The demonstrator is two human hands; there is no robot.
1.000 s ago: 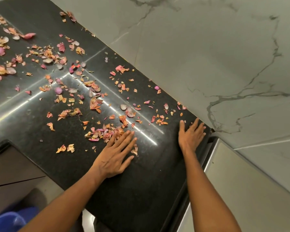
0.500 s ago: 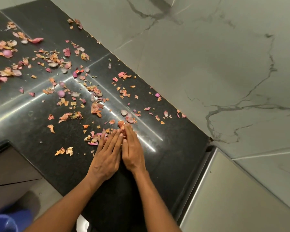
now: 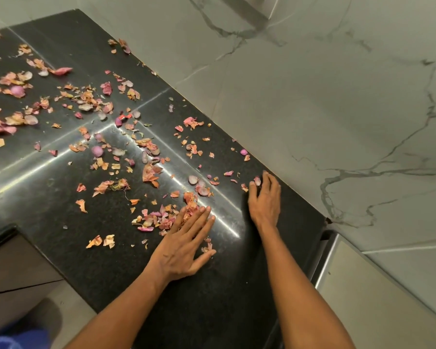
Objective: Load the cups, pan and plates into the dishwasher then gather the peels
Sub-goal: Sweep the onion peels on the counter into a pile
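Observation:
Pink and orange onion peels (image 3: 96, 114) lie scattered over a black stone countertop (image 3: 227, 285). A small heap of peels (image 3: 161, 217) sits just left of my left hand (image 3: 184, 245), which lies flat on the counter with straight fingers against the heap. My right hand (image 3: 264, 200) rests near the wall edge, fingers spread and slightly bent, its tips touching a few loose peels (image 3: 256, 181). Neither hand holds anything.
A marble-look wall (image 3: 325, 96) borders the counter on the right. A steel surface (image 3: 378, 298) lies at the lower right past the counter's end. Something blue (image 3: 13, 338) stands on the floor at the lower left.
My right hand has moved away from my left hand, out to the right toward the wall edge. My left hand has stayed by the heap, fingers spread a little wider.

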